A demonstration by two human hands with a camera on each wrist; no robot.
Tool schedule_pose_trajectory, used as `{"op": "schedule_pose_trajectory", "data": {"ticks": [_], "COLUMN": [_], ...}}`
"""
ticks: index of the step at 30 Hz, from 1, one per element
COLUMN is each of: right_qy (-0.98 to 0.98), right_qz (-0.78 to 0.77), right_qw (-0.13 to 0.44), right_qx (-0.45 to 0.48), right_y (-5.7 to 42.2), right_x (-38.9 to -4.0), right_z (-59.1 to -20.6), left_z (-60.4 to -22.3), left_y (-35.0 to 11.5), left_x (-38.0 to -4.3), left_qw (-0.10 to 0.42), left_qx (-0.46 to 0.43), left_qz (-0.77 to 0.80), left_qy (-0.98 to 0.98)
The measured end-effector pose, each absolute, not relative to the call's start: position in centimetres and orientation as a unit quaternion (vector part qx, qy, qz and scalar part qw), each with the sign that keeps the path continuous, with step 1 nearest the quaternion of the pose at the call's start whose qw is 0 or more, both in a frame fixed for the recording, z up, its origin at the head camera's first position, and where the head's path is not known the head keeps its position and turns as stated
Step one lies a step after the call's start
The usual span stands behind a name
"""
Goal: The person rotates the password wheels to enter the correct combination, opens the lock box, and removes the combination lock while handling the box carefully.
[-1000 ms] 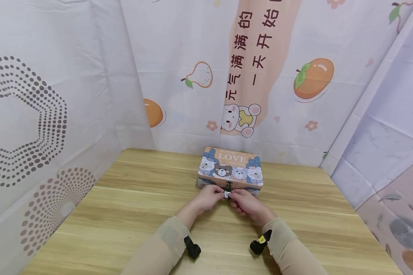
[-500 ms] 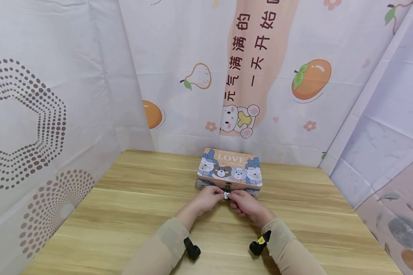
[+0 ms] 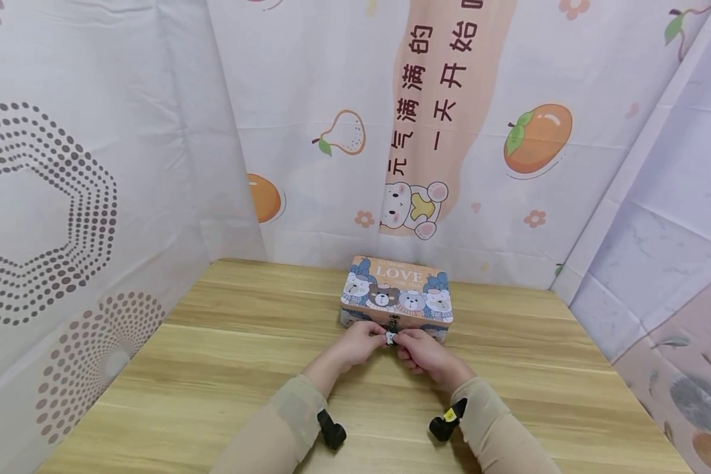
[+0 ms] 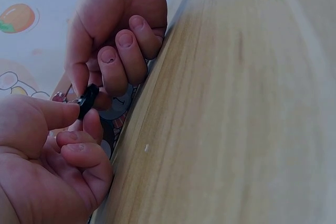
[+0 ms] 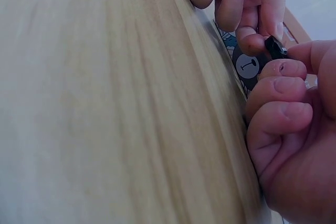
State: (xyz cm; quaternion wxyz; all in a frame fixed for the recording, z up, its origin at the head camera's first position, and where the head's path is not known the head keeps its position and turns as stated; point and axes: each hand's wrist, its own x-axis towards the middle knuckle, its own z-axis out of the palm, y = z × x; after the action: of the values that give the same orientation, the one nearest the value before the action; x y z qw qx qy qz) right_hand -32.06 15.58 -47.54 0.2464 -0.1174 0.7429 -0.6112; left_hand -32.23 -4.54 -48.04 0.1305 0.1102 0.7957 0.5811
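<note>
Pinching small dark-and-white lock-like piece with left hand and right hand, probably to steady it at clasp of bear-print box, near worktop's back edge, roughly between corners.

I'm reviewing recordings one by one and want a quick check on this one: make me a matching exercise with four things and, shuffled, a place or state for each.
Things:
1. Left hand
2. Box
3. Right hand
4. Tabletop

Places and states:
A. Wood-grained, beneath everything else listed
B. Pinches the small item from the right side of the head view
C. Lid down, "LOVE" printed on top
D. Pinches that same item from the left side of the head view

Pairs: 1-D, 2-C, 3-B, 4-A
</note>
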Motion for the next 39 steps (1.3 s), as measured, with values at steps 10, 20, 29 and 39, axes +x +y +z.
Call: {"op": "schedule_pose_trajectory", "data": {"ticks": [10, 20, 29, 39], "right_qy": [0.745, 0.747, 0.737, 0.736], "right_qz": [-0.609, -0.606, -0.616, -0.619], "right_qw": [0.249, 0.249, 0.253, 0.251], "right_qx": [-0.112, -0.116, -0.115, -0.113], "right_y": [15.57, 15.49, 15.56, 16.14], "right_x": [-31.90, -31.95, -32.07, -31.93], "right_z": [-47.44, -47.39, -47.48, -47.13], "left_z": [-48.07, -48.07, -48.16, -48.20], "left_y": [-4.50, -4.55, -4.53, -4.55], "left_x": [-32.15, -32.18, -32.23, -32.32], "left_qw": [0.132, 0.135, 0.135, 0.138], "left_qx": [0.105, 0.106, 0.108, 0.106], "left_qz": [0.584, 0.585, 0.591, 0.592], "left_qy": [0.794, 0.793, 0.788, 0.787]}}
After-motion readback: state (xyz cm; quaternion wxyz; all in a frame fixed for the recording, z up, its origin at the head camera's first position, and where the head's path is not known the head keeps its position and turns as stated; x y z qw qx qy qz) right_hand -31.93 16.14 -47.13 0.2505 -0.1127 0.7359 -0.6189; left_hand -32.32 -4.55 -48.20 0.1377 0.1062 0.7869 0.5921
